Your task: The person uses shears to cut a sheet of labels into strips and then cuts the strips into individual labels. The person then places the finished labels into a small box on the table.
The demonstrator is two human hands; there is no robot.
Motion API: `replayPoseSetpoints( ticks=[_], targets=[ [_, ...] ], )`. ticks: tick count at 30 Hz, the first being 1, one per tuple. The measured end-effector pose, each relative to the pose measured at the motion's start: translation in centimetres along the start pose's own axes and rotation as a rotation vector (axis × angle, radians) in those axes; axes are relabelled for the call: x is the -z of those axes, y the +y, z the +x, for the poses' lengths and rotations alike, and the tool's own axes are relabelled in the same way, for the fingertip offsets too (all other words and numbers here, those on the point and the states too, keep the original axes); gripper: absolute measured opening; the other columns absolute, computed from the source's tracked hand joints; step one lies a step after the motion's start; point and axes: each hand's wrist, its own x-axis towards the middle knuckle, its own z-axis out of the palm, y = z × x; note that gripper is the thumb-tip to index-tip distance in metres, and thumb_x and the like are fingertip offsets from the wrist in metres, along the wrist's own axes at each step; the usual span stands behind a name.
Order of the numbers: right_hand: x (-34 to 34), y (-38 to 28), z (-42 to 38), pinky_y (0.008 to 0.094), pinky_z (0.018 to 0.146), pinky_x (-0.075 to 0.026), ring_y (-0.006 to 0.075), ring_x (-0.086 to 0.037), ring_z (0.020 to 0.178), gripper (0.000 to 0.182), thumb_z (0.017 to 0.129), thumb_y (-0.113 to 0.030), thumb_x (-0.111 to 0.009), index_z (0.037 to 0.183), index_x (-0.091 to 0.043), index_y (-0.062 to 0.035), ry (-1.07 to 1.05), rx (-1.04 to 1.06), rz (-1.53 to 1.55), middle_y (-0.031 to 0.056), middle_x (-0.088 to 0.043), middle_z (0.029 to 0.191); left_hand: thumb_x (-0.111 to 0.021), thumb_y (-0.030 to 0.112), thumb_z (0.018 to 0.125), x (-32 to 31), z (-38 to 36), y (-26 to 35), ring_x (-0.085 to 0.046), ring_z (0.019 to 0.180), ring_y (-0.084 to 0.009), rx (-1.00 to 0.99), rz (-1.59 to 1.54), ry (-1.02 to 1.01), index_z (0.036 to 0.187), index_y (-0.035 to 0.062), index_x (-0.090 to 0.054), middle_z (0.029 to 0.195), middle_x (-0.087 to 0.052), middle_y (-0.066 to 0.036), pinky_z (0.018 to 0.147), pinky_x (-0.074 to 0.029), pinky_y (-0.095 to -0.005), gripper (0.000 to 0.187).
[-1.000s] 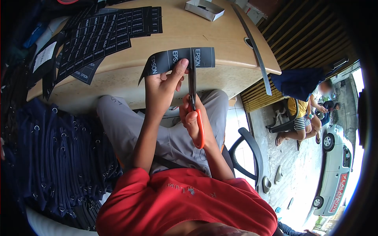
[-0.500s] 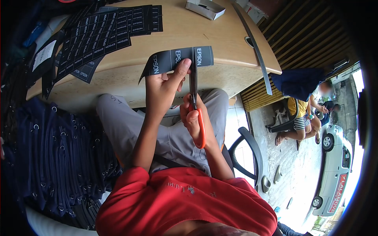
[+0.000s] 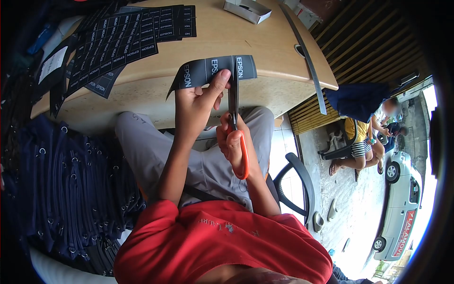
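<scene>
While a silver van (image 3: 399, 208) is parked well off outside at far right, the desk (image 3: 217, 42) stands just in front of the person's knees, wood-look top, rounded front edge. Navy strap pile (image 3: 85, 184) at left, lower than the desktop, metal rings showing all over it. Black armrest (image 3: 307, 184) near the person's right side. Dark sheets (image 3: 111, 45) with rows of white EPSON print overlap on the desk's left half, some running past the front edge. Flat bar (image 3: 307, 61) lies along the desk's right end, near tip sticking out beyond the edge. Scissors (image 3: 235, 106): orange handles, blades pointing away from the person, one blade seen crossing over the strip between its last two prints. Can't tell how far apart the blades are. Strip (image 3: 198, 71): dark grey, three EPSON prints, held up at the desk's front edge, well apart from the sheets, left end drooping. White tray (image 3: 240, 14) at the desk's far side, small dark item inside. Left hand (image 3: 201, 97) pinches the strip, thumb on top beside the blade, partly covering the middle print, fingers curled under. Right hand (image 3: 231, 142) is wrapped round the handles, thumb over the orange loop, far fingers mostly hidden
</scene>
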Motion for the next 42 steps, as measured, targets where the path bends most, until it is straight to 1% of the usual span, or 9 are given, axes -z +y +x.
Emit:
replayPoseSetpoints(
  ticks=[2, 4, 11, 13, 14, 16, 17, 19, 42],
  targets=[
    [-0.2, -0.1, 0.0, 0.0247, 0.052, -0.033, 0.009, -0.038, 0.059, 0.07, 0.083, -0.075, -0.044, 0.089, -0.039, -0.0055, 0.001, 0.003, -0.001, 0.0005, -0.038, 0.067, -0.068, 0.015, 0.088, 0.0, 0.0, 0.0, -0.049, 0.051, -0.0046, -0.003, -0.004, 0.01, 0.086, -0.0005, -0.063, 0.071, -0.065, -0.005, 0.042, -0.036, -0.0203, 0.016],
    [-0.5, -0.4, 0.1, 0.0204, 0.04, -0.023, 0.0037, -0.03, 0.045, 0.078, 0.075, -0.085, -0.034, 0.092, -0.037, -0.0091, 0.003, -0.023, -0.047, -0.0039, -0.033, 0.056, -0.068, 0.016, 0.089, 0.2, 0.1, 0.0, -0.05, 0.05, -0.0052, -0.004, -0.017, -0.024, 0.085, -0.0007, -0.063, 0.071, -0.064, -0.005, 0.042, -0.036, -0.0206, 0.017],
    [-0.5, -0.8, 0.0, 0.0203, 0.04, -0.022, 0.0037, -0.03, 0.044, 0.08, 0.074, -0.086, -0.032, 0.091, -0.037, -0.0088, -0.003, -0.032, -0.059, -0.0043, -0.033, 0.054, -0.067, 0.016, 0.09, 0.4, 0.1, 0.4, -0.051, 0.049, -0.006, 0.0, -0.059, -0.033, 0.084, -0.0015, -0.063, 0.072, -0.064, -0.006, 0.042, -0.039, -0.021, 0.019],
    [-0.2, -0.5, -0.2, 0.0246, 0.052, -0.032, 0.0085, -0.036, 0.059, 0.07, 0.084, -0.075, -0.041, 0.089, -0.039, -0.0048, -0.018, -0.007, -0.012, -0.0004, -0.037, 0.068, -0.067, 0.016, 0.09, 0.5, 0.0, 0.5, -0.051, 0.049, -0.0061, 0.016, -0.076, -0.039, 0.084, -0.0015, -0.063, 0.072, -0.063, -0.006, 0.042, -0.04, -0.0208, 0.019],
    [-0.4, -0.6, -0.2, 0.0246, 0.052, -0.032, 0.0085, -0.036, 0.059, 0.07, 0.084, -0.075, -0.041, 0.089, -0.039, -0.0048, -0.019, -0.007, -0.012, -0.0004, -0.037, 0.068, -0.067, 0.016, 0.09, 0.6, 0.0, 0.5, -0.051, 0.049, -0.0061, 0.015, -0.076, -0.037, 0.084, -0.0015, -0.063, 0.072, -0.063, -0.006, 0.042, -0.04, -0.0208, 0.019],
    [-0.8, -1.2, -0.1, 0.0203, 0.04, -0.022, 0.0036, -0.03, 0.043, 0.079, 0.075, -0.086, -0.032, 0.091, -0.037, -0.0085, -0.01, -0.036, -0.051, -0.004, -0.033, 0.053, -0.067, 0.016, 0.09, 0.7, 0.0, 0.5, -0.051, 0.05, -0.0062, 0.019, -0.096, -0.057, 0.084, -0.0014, -0.063, 0.072, -0.063, -0.006, 0.042, -0.041, -0.0209, 0.019],
    [-0.8, -1.3, -0.1, 0.0203, 0.04, -0.022, 0.0036, -0.03, 0.043, 0.079, 0.075, -0.086, -0.032, 0.091, -0.037, -0.0085, -0.011, -0.037, -0.052, -0.004, -0.033, 0.053, -0.067, 0.016, 0.09, 0.8, 0.0, 0.6, -0.051, 0.05, -0.0062, 0.019, -0.097, -0.056, 0.084, -0.0014, -0.063, 0.072, -0.063, -0.006, 0.042, -0.041, -0.0209, 0.019],
    [-0.6, -1.4, -0.2, 0.0229, 0.049, -0.025, 0.0061, -0.03, 0.056, 0.071, 0.083, -0.076, -0.039, 0.088, -0.038, -0.0061, -0.053, -0.031, 0.064, -0.0031, -0.033, 0.064, -0.067, 0.015, 0.09, 0.8, 0.0, 0.7, -0.052, 0.052, -0.0062, 0.025, -0.116, -0.062, 0.084, -0.0014, -0.063, 0.072, -0.062, -0.006, 0.042, -0.041, -0.0209, 0.018],
    [-1.2, -2.1, -0.2, 0.0231, 0.045, -0.021, 0.0049, -0.027, 0.052, 0.067, 0.087, -0.073, -0.037, 0.088, -0.039, -0.0062, -0.088, -0.049, 0.092, -0.0051, -0.03, 0.06, -0.069, 0.015, 0.088, 1.7, 0.0, 1.5, -0.053, 0.052, -0.0073, 0.055, -0.129, -0.056, 0.088, -0.0023, -0.064, 0.071, -0.061, -0.006, 0.042, -0.043, -0.0215, 0.018]
  ],
)
